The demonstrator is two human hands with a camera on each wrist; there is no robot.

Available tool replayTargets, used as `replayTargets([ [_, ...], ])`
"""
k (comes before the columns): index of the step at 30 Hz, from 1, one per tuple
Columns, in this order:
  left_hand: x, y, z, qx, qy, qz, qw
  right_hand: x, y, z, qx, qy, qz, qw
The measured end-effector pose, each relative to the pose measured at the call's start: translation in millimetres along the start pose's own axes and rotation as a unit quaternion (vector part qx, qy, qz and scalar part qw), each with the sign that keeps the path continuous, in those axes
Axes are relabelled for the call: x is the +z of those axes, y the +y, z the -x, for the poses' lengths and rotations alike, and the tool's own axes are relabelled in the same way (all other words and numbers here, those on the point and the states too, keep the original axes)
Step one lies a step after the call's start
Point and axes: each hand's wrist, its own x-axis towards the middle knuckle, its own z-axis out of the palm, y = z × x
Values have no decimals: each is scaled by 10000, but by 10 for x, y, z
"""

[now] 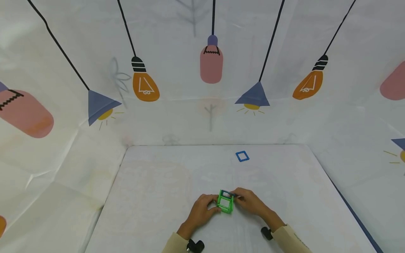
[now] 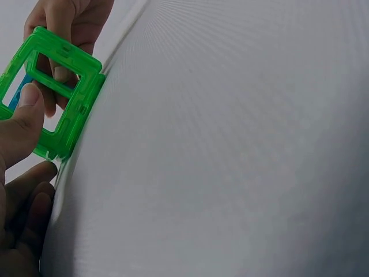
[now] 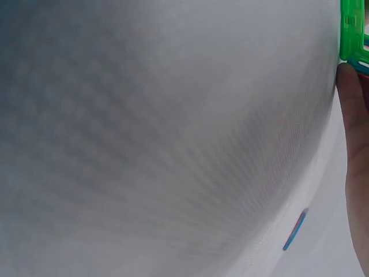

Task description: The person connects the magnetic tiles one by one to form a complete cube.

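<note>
A box-like structure of green square magnetic tiles stands on the table between the two hands. My left hand grips its left side, the thumb lying on the near green frame in the left wrist view. At the structure's far side, my right hand pinches a blue magnetic tile right at the green edge. Behind the green frames, a bit of blue tile shows in the left wrist view. Only the right hand's edge and a corner of the green structure appear in the right wrist view.
Farther back on the white table lies a loose blue square tile, flat and apart from the hands. A white sheet printed with lamps rises behind the table and along its sides.
</note>
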Motion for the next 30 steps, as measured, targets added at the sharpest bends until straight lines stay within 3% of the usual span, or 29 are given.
replayTargets([
  [10, 14, -10, 5, 55, -40, 132, 9999, 59, -12, 4, -128, 185, -50, 9997],
  [15, 25, -20, 19, 197, -47, 136, 9997, 83, -40, -10, 29, 233, 84, 9997],
  [21, 6, -26, 19, 111, -191, 212, 9995, 88, -65, -17, 60, 145, 131, 9998],
  [25, -23, -59, 3, 40, -435, 618, 9971, 95, -65, -16, -95, 154, 200, 9996],
  [30, -74, -91, -11, -194, -768, 1324, 9880, 109, -56, -6, -83, 157, 323, 9993],
])
